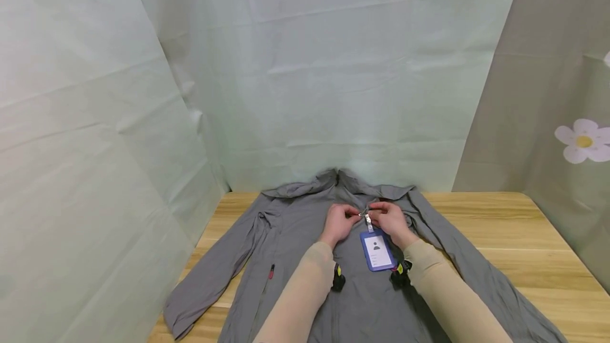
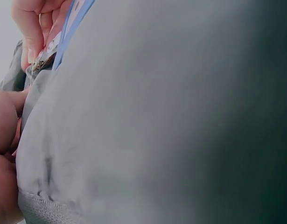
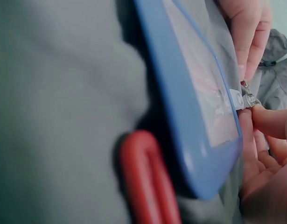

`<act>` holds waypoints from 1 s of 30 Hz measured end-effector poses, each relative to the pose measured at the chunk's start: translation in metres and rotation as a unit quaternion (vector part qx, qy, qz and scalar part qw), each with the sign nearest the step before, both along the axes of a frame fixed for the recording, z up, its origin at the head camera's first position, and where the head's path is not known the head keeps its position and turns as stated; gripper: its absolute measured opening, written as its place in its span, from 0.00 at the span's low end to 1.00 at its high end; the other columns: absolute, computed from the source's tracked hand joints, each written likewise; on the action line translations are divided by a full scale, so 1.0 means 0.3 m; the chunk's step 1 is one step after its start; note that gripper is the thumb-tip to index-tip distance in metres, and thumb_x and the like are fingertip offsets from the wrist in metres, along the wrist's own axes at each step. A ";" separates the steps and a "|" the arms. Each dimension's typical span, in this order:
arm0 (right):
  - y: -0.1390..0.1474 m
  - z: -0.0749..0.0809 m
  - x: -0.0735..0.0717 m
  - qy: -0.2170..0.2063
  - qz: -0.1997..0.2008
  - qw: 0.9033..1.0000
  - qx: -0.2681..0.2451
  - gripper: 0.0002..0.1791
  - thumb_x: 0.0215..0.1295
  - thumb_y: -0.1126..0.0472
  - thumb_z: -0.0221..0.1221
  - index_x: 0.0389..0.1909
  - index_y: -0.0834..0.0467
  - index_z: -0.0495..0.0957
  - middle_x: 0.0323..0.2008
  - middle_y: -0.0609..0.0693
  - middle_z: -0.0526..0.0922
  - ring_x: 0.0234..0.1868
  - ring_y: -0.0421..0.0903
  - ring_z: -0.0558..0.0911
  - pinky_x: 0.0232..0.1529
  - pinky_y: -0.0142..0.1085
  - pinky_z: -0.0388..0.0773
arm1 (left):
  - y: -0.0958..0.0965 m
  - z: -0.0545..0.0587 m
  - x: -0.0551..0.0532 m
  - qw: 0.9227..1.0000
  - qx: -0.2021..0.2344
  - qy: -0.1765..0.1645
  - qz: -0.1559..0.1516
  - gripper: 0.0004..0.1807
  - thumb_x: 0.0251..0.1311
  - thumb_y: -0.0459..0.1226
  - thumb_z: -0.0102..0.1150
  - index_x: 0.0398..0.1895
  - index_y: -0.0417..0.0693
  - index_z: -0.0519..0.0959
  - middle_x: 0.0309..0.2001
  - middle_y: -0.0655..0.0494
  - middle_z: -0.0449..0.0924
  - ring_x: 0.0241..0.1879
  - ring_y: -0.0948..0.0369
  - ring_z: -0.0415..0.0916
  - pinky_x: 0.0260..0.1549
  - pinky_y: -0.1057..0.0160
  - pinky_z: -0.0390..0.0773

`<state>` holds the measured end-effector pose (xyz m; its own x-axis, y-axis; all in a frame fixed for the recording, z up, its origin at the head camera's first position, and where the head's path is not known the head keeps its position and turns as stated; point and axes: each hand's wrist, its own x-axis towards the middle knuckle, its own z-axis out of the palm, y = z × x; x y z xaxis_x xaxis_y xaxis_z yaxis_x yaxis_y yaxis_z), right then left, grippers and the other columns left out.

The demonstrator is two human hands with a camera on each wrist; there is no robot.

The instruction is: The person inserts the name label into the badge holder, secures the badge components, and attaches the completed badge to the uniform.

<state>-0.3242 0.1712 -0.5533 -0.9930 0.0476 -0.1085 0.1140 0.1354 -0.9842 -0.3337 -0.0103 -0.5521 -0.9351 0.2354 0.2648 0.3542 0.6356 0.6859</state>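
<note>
A grey jacket (image 1: 305, 258) lies spread out, front up, with its collar toward the back wall. On its chest rests a blue-framed badge (image 1: 377, 250) with a white card, hanging from a clear strap and small metal clip (image 3: 249, 99). My left hand (image 1: 339, 221) pinches the jacket cloth beside the clip; its fingertips are close to the metal and partly hidden. With thumb and fingers, my right hand (image 1: 389, 220) pinches the clip where it joins the strap. Both hands nearly meet over the chest.
A red zipper pull (image 1: 271, 271) marks one pocket; another red pull (image 3: 148, 172) lies beside the badge. The jacket covers much of a wooden table (image 1: 519, 226). Pale cloth walls (image 1: 362, 78) enclose the back and sides, one with printed flowers (image 1: 584, 141).
</note>
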 end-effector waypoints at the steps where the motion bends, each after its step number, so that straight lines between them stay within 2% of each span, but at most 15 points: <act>1: 0.000 0.003 0.001 0.004 0.006 1.000 0.014 0.17 0.75 0.72 0.59 0.61 0.71 0.81 0.47 0.61 0.88 0.40 0.43 0.86 0.42 0.33 0.85 | 0.000 0.003 0.001 1.000 0.002 0.000 0.001 0.02 0.64 0.34 0.76 0.37 0.45 0.92 0.36 0.58 0.90 0.45 0.54 0.81 0.54 0.56 0.77; 5: -0.003 0.006 0.003 0.017 0.031 0.996 0.080 0.16 0.79 0.70 0.57 0.62 0.67 0.83 0.53 0.63 0.87 0.42 0.45 0.86 0.42 0.35 0.84 | 0.002 0.010 0.004 1.000 0.003 -0.013 0.010 0.02 0.64 0.35 0.77 0.37 0.45 0.92 0.35 0.59 0.90 0.45 0.55 0.81 0.55 0.56 0.77; 11: 0.000 -0.001 0.000 0.035 0.055 0.989 0.129 0.15 0.80 0.69 0.57 0.61 0.66 0.84 0.55 0.63 0.87 0.43 0.46 0.87 0.42 0.37 0.86 | 0.006 0.004 0.002 0.999 0.000 -0.028 0.022 0.03 0.65 0.36 0.76 0.37 0.47 0.92 0.35 0.60 0.89 0.45 0.56 0.81 0.54 0.57 0.78; 18: 0.009 0.010 -0.009 0.050 0.084 0.983 0.152 0.13 0.79 0.69 0.59 0.56 0.71 0.84 0.48 0.62 0.88 0.40 0.47 0.88 0.42 0.40 0.88 | 0.014 -0.001 0.002 0.998 -0.001 -0.035 0.042 0.03 0.67 0.36 0.74 0.37 0.46 0.91 0.34 0.59 0.87 0.45 0.55 0.79 0.54 0.55 0.77; 25: 0.022 0.017 -0.011 0.063 0.080 0.977 0.187 0.09 0.76 0.66 0.64 0.50 0.67 0.87 0.39 0.54 0.89 0.37 0.45 0.88 0.40 0.38 0.87 | 0.020 -0.008 0.003 0.998 0.004 -0.034 0.053 0.03 0.68 0.36 0.74 0.37 0.47 0.90 0.34 0.60 0.86 0.44 0.57 0.77 0.52 0.55 0.76; 30: 0.027 0.021 -0.006 0.076 0.088 0.971 0.208 0.09 0.76 0.65 0.65 0.50 0.65 0.88 0.39 0.53 0.90 0.37 0.45 0.88 0.40 0.41 0.87 | 0.022 -0.016 0.002 0.997 0.007 -0.044 0.062 0.03 0.69 0.37 0.73 0.37 0.48 0.90 0.34 0.60 0.85 0.42 0.59 0.76 0.49 0.56 0.77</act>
